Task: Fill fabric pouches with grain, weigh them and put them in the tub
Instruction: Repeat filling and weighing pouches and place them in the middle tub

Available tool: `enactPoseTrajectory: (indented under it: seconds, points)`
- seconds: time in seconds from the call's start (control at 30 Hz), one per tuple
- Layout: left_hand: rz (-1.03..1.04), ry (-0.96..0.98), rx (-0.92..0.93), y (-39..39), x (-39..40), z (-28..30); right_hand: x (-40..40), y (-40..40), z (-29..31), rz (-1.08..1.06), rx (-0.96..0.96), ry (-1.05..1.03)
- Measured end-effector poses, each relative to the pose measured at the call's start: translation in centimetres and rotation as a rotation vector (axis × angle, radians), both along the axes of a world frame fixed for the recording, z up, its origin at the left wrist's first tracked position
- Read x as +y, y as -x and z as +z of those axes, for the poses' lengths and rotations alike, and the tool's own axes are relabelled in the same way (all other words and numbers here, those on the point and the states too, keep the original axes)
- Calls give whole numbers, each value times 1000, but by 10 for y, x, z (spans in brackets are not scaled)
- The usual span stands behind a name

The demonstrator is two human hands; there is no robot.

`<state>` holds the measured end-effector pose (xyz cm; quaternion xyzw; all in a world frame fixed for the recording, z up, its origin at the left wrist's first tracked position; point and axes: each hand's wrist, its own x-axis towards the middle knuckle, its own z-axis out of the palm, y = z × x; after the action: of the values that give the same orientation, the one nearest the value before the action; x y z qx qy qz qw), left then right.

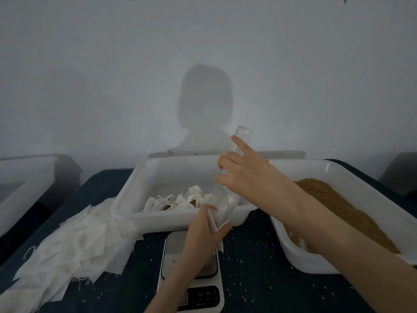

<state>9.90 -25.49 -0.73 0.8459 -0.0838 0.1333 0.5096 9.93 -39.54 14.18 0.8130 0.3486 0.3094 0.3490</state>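
My left hand [204, 224] grips a white fabric pouch [217, 224] by its open mouth, above the kitchen scale [191, 288]. My right hand [243, 175] holds a clear plastic scoop [225, 197] by its handle, tipped steeply down with its bowl in the pouch mouth. Behind them stands a white tub [135, 199] with several filled pouches [178, 199] at its front. Brown grain [338, 206] fills a second white tub [352, 175] at the right, partly hidden by my right forearm.
A pile of flat empty pouches [74, 247] lies on the dark table [259, 274] at the left. Loose grains are scattered over the table. Another white tub [29, 177] stands at the far left. A grey wall rises close behind.
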Motion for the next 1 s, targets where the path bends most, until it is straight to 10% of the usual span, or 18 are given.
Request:
enactPoseTrajectory:
  seconds: [1.0]
  points:
    - [-134, 18, -40, -9, -18, 6, -173, -22, -93, -502, 536, -674]
